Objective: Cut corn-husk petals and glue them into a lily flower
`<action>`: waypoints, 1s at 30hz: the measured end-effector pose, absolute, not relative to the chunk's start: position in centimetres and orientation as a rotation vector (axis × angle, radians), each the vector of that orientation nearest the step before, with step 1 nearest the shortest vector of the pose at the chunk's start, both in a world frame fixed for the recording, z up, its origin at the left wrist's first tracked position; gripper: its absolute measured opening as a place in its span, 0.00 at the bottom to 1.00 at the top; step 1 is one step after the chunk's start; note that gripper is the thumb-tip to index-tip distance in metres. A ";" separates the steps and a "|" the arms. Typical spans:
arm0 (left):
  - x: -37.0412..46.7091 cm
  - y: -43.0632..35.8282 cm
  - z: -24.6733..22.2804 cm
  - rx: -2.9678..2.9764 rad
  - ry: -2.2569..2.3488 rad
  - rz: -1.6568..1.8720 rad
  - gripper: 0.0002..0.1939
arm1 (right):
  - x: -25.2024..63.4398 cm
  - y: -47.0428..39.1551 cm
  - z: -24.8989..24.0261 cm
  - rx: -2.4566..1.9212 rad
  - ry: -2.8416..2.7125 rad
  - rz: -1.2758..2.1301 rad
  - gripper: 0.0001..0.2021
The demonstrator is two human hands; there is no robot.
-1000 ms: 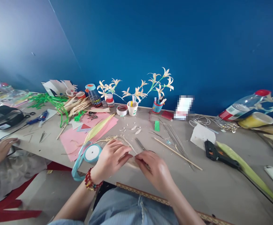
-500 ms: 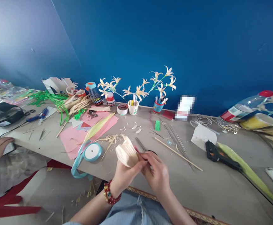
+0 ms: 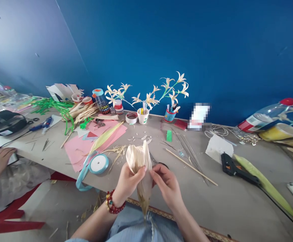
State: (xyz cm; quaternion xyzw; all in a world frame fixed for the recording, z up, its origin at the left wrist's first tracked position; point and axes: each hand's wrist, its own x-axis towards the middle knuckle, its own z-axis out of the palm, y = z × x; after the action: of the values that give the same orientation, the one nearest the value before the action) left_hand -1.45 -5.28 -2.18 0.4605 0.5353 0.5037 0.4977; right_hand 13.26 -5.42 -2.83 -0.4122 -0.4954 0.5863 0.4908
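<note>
A blue wall [image 3: 146, 40] closes the far side, and against it runs a long grey table [image 3: 194, 205]. Pink paper sheets [image 3: 78, 153] overlap at left, and a clear plastic bottle [image 3: 262, 117] with a red cap lies on its side at far right. Pale artificial flowers [image 3: 150, 99] stand in small containers along the wall, probably set there so the stems lean out of the way. At the near edge, in front of the person's body, is a dried corn husk [image 3: 137, 156], raised with its broad end up and its narrow end hanging toward the lap, likely so that it opens toward both hands. The left hand [image 3: 129, 178] grips its middle, thumb in front, apparently to steady it; the right hand [image 3: 167, 185] pinches its right edge between thumb and forefinger, as if to tension the sheet. A black glue gun [image 3: 239, 170] lies at right, beside the working space. A blue ribbon spool [image 3: 98, 164] sits flat at left, perhaps to stop it rolling. Smallest, scissors [image 3: 164, 165] lie partly hidden behind the right hand, within easy reach.
</note>
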 end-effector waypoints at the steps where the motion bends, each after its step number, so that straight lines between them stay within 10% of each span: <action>1: -1.5 -5.3 -2.1 1.135 1.293 1.192 0.08 | 13.3 -5.2 -2.7 -0.985 -1.198 1.457 0.12; 30: -1.7 -5.6 -0.6 1.571 1.427 1.122 0.04 | 13.6 -4.0 -0.8 -1.194 -1.585 1.063 0.07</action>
State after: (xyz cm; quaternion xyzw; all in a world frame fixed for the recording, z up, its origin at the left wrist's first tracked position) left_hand -1.74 -5.57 -0.57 0.6099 0.5540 0.4356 0.3624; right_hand 13.62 -4.05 -0.76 -0.4788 -0.6355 0.4261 0.4305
